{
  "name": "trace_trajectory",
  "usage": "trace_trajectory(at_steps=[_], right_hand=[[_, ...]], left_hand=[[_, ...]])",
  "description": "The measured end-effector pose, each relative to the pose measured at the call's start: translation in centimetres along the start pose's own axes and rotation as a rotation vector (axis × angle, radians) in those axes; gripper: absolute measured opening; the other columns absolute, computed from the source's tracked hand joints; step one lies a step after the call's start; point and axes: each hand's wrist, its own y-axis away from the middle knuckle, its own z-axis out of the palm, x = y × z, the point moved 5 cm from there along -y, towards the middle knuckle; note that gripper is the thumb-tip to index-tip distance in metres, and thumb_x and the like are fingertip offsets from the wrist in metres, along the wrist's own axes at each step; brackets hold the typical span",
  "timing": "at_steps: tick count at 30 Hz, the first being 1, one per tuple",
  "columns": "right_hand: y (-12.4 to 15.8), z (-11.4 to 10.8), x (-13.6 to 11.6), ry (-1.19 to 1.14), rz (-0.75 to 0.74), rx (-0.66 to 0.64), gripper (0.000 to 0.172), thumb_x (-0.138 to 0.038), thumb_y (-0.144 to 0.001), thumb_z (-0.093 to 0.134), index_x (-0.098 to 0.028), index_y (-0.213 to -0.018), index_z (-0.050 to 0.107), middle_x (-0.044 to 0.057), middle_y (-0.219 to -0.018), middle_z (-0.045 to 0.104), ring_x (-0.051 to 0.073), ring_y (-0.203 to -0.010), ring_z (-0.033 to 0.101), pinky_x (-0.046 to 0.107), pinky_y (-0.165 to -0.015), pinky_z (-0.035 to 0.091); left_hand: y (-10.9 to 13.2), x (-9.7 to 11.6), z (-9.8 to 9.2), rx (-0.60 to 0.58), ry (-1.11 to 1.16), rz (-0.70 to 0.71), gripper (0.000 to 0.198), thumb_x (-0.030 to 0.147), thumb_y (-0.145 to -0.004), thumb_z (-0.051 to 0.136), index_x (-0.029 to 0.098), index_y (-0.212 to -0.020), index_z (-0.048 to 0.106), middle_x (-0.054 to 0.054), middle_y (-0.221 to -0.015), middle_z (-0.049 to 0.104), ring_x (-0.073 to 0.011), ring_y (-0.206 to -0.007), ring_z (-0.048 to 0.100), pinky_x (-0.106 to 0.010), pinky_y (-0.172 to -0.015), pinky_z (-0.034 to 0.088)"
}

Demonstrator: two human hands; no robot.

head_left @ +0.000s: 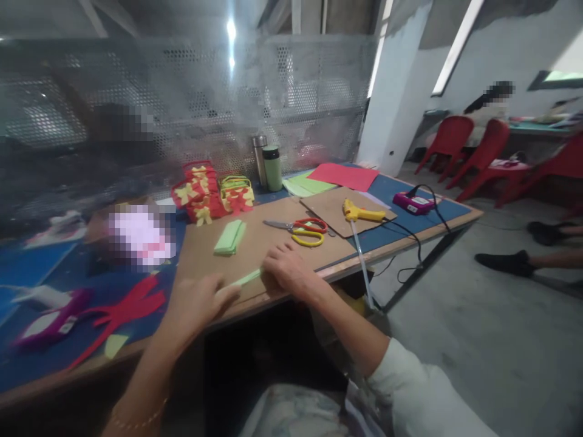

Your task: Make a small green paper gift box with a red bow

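A narrow light-green strip [248, 277], paper or felt, stretches between my hands at the front edge of the brown board [194, 261]. My left hand [200, 300] pinches its left end between thumb and fingers. Curled over the other end is my right hand [286, 267], its fingertips hidden. Just beyond lies a folded light-green stack [230, 237]. Scissors [307, 228] with red and yellow handles rest past my right hand, blades pointing left. A yellow glue gun [362, 211] lies farther right, a clear glue stick [362, 261] hanging from it over the table edge.
Red and yellow felt pieces [200, 193] stand at the back, beside a green tumbler [272, 170] and red sheets [344, 176]. A purple box [413, 203] with a black cord sits right. Red cutouts [130, 306] lie left. Red chairs [449, 138] and another person's foot [505, 262] are beyond.
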Motion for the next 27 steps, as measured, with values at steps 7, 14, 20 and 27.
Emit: trace_trajectory(at_steps=[7,14,20,27], right_hand=[[-0.4,0.2,-0.3,0.054,-0.010,0.009,0.012,-0.021,-0.101,0.057,-0.019,-0.102,0.069,0.007,-0.106,0.067,0.022,-0.098,0.051,0.036,-0.085,0.032],[1.9,-3.2,1.2,0.030,0.001,0.139,0.017,-0.015,-0.099,0.055,-0.020,-0.109,0.068,0.009,-0.118,0.068,0.022,-0.104,0.056,0.036,-0.094,0.037],[8.6,-9.0,15.3,0.140,0.500,0.295,0.040,-0.008,-0.093,0.045,-0.014,-0.126,0.066,0.018,-0.129,0.065,0.028,-0.116,0.058,0.039,-0.099,0.043],[9.5,-5.5,27.1,0.268,0.589,-0.072,0.053,-0.015,-0.085,0.052,-0.008,-0.137,0.058,0.023,-0.138,0.063,0.033,-0.119,0.061,0.041,-0.100,0.046]], left_hand=[[-1.4,1.7,0.5,0.158,-0.250,0.208,0.037,0.033,-0.093,0.042,0.023,-0.082,0.075,-0.013,-0.087,0.074,-0.0306,-0.077,0.066,-0.037,-0.066,0.037],[-2.4,1.1,2.9,0.302,-0.231,0.225,0.035,0.028,-0.095,0.038,0.021,-0.080,0.070,-0.013,-0.084,0.072,-0.0295,-0.078,0.067,-0.037,-0.067,0.045],[-1.9,1.5,3.0,0.373,-0.115,0.217,0.030,0.027,-0.097,0.043,0.020,-0.087,0.071,-0.014,-0.095,0.071,-0.0302,-0.090,0.066,-0.038,-0.079,0.048],[-3.5,2.7,4.0,0.368,-0.016,0.191,0.022,0.018,-0.094,0.051,0.018,-0.086,0.071,-0.014,-0.095,0.068,-0.0292,-0.094,0.062,-0.040,-0.085,0.047]])
